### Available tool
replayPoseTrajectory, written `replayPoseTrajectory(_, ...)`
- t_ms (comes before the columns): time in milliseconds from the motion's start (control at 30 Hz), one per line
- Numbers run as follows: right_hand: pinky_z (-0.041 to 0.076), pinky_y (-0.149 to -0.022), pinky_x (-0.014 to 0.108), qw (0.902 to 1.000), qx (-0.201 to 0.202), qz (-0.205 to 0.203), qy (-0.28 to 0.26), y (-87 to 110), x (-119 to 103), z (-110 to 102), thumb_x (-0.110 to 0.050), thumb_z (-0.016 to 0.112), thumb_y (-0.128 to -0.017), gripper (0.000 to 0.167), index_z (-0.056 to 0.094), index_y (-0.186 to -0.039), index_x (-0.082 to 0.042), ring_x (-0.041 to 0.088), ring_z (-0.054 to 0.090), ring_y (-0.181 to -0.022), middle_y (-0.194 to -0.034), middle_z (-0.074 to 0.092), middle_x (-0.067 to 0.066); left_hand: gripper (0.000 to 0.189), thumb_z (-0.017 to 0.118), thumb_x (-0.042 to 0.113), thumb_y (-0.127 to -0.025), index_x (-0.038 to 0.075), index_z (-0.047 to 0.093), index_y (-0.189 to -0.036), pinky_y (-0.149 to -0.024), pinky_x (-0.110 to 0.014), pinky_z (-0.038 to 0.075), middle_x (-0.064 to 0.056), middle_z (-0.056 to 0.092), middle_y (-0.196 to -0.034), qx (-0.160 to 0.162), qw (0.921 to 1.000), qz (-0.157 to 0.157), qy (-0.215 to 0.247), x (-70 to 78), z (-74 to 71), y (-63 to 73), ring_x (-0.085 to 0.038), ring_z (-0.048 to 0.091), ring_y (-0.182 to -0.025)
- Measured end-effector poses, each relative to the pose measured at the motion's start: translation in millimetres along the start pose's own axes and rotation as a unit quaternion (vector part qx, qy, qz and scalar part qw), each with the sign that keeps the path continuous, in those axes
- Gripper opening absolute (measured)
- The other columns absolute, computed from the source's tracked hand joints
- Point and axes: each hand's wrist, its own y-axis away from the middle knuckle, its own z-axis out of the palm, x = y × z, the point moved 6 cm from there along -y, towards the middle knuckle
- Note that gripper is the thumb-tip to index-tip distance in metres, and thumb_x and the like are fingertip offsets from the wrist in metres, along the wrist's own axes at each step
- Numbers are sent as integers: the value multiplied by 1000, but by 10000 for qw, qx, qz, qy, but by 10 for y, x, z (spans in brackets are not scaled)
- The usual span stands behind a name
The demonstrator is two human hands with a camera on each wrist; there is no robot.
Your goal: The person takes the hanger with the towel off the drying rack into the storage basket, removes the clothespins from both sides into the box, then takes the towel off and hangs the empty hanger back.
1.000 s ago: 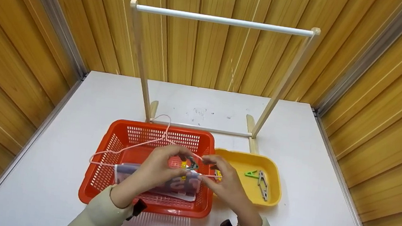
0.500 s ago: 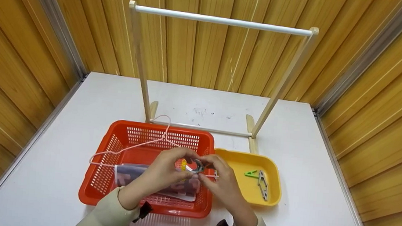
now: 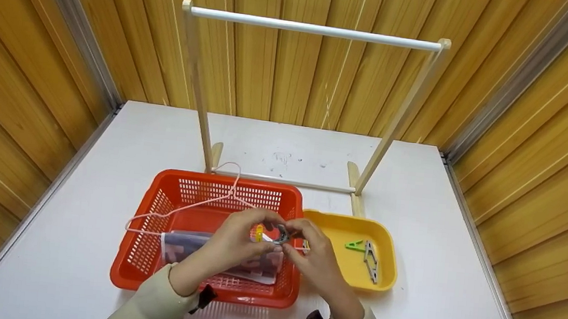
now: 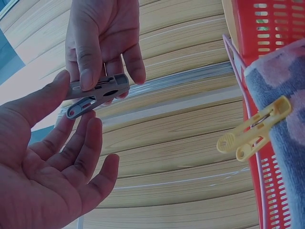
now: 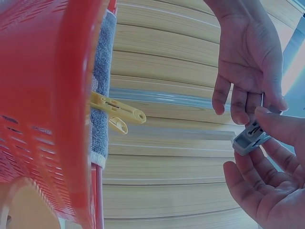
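Both hands pinch one grey clothespin point(image 3: 282, 235) above the right part of the red basket. At its handle end, the thumb and fingers of my left hand point(image 3: 234, 238) hold it, while my right hand point(image 3: 315, 246) grips nearer its mouth, as the left wrist view shows. Below lies a blue-grey and pink towel point(image 3: 184, 249), folded over the lower bar of a pink hanger point(image 3: 201, 202). A yellow clothespin point(image 4: 257, 126) is clipped on the towel and bar. My left hand covers part of the towel in the head view.
The red basket point(image 3: 203, 293) stands under the hanger. To its right is a yellow tray point(image 3: 391, 243) with a green clothespin point(image 3: 355, 245) and grey clothespins point(image 3: 371, 262). Behind rises a wooden rack with a white top rod point(image 3: 317, 28).
The right hand has come in from the hanger's right side and taken hold of the grey clothespin, which the left hand held. The clothespin has shifted slightly right. The hanger and towel stay put.
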Motion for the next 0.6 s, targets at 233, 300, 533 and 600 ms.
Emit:
replayPoseTrajectory(233, 62, -82, 30, 9994, -96, 320, 10, -4, 15, 1, 12, 76, -82, 34, 63, -109, -3, 24, 68, -88, -102, 69, 10, 40, 84, 9, -82, 5, 69, -119, -92, -33, 58, -8, 75, -108, -38, 10000, 21, 31, 8, 0, -10, -23, 68, -98)
replayPoseTrajectory(300, 62, -84, 30, 9990, -135, 415, -5, -4, 21, -1, 11, 75, -82, 33, 64, -110, -3, 24, 68, -89, -104, 69, 10, 42, 84, 10, -82, 6, 69, -121, -93, -33, 58, -8, 75, -109, -63, 10000, -15, 39, 4, -5, -10, -23, 68, -98)
replayPoseTrajectory(533, 61, -88, 28, 9981, -153, 586, -67, -10, 49, -27, 10, 75, -84, 33, 65, -112, -3, 25, 68, -93, -107, 70, 10, 43, 83, 13, -84, 8, 69, -124, -95, -45, 59, -8, 75, -114, -154, 9997, -193, -45, -40, -35, -13, -22, 68, -102)
replayPoseTrajectory(600, 61, -89, 27, 9975, -179, 683, -93, -9, 68, -31, 10, 74, -85, 32, 65, -113, -3, 25, 68, -94, -108, 70, 10, 42, 83, 13, -85, 8, 69, -124, -95, -46, 59, -8, 75, -116, -184, 9995, -256, -74, -55, -41, -15, -22, 68, -103)
